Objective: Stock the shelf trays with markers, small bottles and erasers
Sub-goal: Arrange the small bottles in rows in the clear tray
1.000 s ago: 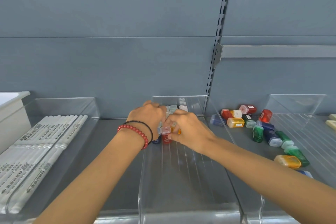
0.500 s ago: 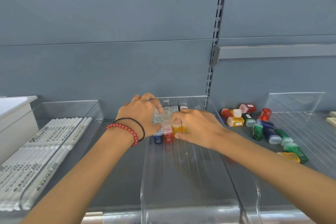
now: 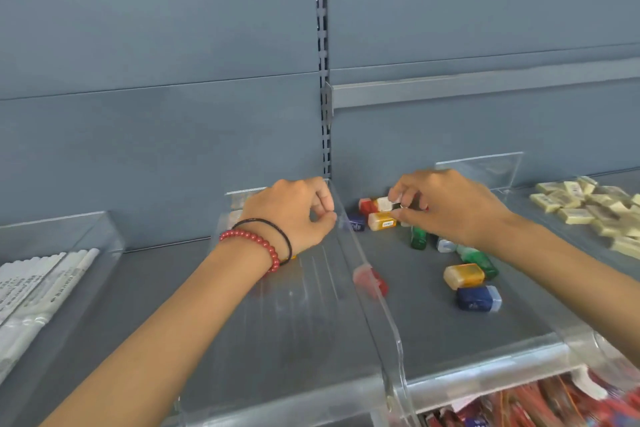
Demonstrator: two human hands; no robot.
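Note:
My left hand (image 3: 294, 215) hovers over the back of the clear middle tray (image 3: 298, 329), fingers loosely curled with nothing seen in them; it hides most of the small bottles (image 3: 237, 215) standing there. To the right of the tray, loose small bottles (image 3: 464, 276) in red, orange, green and blue lie on the grey shelf. My right hand (image 3: 450, 208) reaches into the far end of that pile. Its fingertips and thumb pinch a small bottle (image 3: 403, 206), mostly hidden, next to an orange one (image 3: 381, 220) and a red white-capped one (image 3: 375, 205).
White markers (image 3: 52, 277) fill a clear tray at the left. Pale erasers (image 3: 585, 208) lie heaped at the far right, behind another clear tray (image 3: 485, 166). One red bottle (image 3: 370, 279) lies against the middle tray's right wall. Red packets (image 3: 554, 402) show on the shelf below.
My right hand has left the middle tray and moved right to the loose bottles. The left hand stays over the tray's back. The view has swung to the right.

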